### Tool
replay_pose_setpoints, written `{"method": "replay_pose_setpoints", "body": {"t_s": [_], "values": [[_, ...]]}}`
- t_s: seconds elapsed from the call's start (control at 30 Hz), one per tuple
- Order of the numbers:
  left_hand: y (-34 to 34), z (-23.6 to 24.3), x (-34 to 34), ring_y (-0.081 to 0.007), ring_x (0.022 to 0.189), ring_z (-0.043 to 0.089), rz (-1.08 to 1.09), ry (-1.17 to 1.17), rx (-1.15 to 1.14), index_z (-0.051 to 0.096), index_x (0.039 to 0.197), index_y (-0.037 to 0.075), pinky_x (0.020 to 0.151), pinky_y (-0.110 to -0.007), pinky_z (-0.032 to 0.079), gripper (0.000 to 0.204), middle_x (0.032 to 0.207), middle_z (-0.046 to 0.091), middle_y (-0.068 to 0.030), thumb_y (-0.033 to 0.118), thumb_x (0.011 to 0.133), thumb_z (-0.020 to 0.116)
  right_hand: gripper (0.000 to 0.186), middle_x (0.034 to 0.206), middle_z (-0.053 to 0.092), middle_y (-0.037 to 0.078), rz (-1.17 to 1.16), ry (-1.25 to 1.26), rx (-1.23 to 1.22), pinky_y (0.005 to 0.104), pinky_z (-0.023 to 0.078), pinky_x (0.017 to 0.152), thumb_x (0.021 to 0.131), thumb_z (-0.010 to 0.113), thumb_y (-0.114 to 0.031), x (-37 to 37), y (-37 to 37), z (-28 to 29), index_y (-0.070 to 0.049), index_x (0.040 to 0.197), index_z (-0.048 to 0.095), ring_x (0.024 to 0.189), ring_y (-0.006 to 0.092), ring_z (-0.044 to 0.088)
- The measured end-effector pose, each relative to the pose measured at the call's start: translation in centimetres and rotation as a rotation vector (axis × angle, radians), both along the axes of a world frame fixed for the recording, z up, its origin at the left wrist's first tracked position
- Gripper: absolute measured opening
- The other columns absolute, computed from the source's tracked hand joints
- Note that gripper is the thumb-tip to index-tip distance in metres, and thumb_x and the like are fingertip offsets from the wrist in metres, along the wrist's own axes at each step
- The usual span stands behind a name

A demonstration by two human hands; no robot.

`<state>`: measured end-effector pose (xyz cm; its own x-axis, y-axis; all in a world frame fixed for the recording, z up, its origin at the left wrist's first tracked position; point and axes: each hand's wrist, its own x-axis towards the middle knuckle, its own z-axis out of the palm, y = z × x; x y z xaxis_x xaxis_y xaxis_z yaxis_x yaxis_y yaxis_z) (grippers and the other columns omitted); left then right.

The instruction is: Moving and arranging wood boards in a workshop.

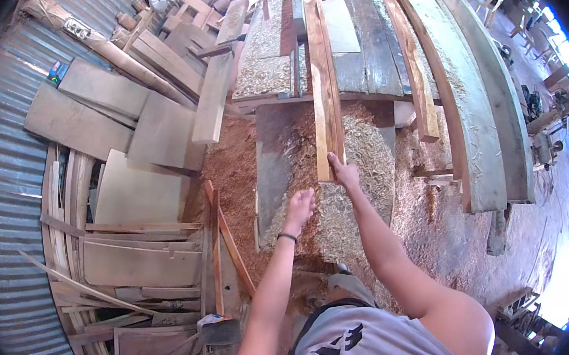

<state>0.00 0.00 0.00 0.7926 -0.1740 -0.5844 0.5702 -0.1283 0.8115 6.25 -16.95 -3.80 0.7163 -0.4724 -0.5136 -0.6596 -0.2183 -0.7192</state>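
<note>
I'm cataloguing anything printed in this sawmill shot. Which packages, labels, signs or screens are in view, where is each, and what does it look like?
Small box or packet: on the stacked boards at upper left, against the corrugated metal wall; flat, dark, with pink, green and blue patches.
Crumpled wrapper: on the floor among offcuts at lower left, near the person's left arm; pale with blue and red marks.
No signs or screens are visible.

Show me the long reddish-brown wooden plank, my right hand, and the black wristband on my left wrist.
long reddish-brown wooden plank (323, 85), head view, middle of its upper face.
right hand (344, 172), head view, back of the hand at the plank's near end.
black wristband (287, 237), head view, band across the left wrist.
</note>
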Motion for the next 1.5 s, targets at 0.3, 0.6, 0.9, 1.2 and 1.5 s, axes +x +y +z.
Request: {"method": "replay_pose_setpoints", "body": {"t_s": [0.3, 0.6, 0.9, 1.2, 1.5], "values": [[-4.9, -5.7, 7.6, -0.0168, 0.064, 0.054, 0.164, -0.273, 0.063, 0.049, 0.096, -0.001, 0.049, -0.025, 0.042, 0.055, 0.077, 0.056, -0.0104, 0.048, 0.073, 0.052, 0.091, 0.091, 0.049, 0.033, -0.022, -0.043, -0.133, 0.0378, 0.039, 0.078, 0.057, 0.05, -0.068, -2.4, 1.0, 0.5, 0.015, 0.095, 0.048, 0.091, 0.0385, 0.05], [-4.8, -8.2, 4.7, -0.0287, 0.057, 0.059, -0.01, -0.048, 0.314, 0.054, 0.086, -0.008, 0.048, -0.034, 0.047, 0.08, 0.067, 0.056, -0.0228, 0.067, 0.07, 0.03, 0.082, 0.088, 0.053, 0.028, -0.013, -0.035, -0.075, 0.04, 0.039, 0.077, 0.06, 0.046, -0.068, -4.6, 1.5, 1.3, 0.007, 0.092, 0.052, 0.089, 0.0358, 0.051], [-4.8, -3.9, 0.3, -0.031, 0.064, 0.058, 0.016, -0.174, 0.39, 0.054, 0.09, -0.005, 0.058, -0.036, 0.046, 0.074, 0.071, 0.057, -0.0224, 0.063, 0.073, 0.031, 0.085, 0.093, 0.051, 0.03, 0.042, 0.001, -0.028, 0.0392, 0.038, 0.08, 0.061, 0.046, -0.067, -7.8, 1.7, 2.9, 0.01, 0.097, 0.05, 0.093, 0.0377, 0.049], [-2.4, -4.7, -8.8, -0.0291, 0.063, 0.058, -0.024, -0.056, 0.358, 0.054, 0.09, -0.004, 0.053, -0.034, 0.048, 0.071, 0.07, 0.057, -0.0217, 0.061, 0.073, 0.034, 0.08, 0.08, 0.055, 0.028, 0.08, 0.019, -0.033, 0.0394, 0.042, 0.07, 0.061, 0.046, -0.067, -16.6, 3.3, 0.6, 0.008, 0.089, 0.054, 0.081, 0.0355, 0.054], [4.6, -1.4, -30.1, -0.0172, 0.055, 0.056, 0.015, 0.02, -0.116, 0.051, 0.092, -0.002, 0.045, -0.029, 0.047, 0.057, 0.075, 0.057, -0.0099, 0.052, 0.075, 0.044, 0.06, 0.083, 0.055, 0.008, 0.182, -0.003, 0.348, 0.028, 0.043, 0.063, 0.073, 0.048, -0.052, -38.1, 6.4, 2.6, 0.003, 0.097, 0.049, 0.075, 0.0146, 0.053]]}}
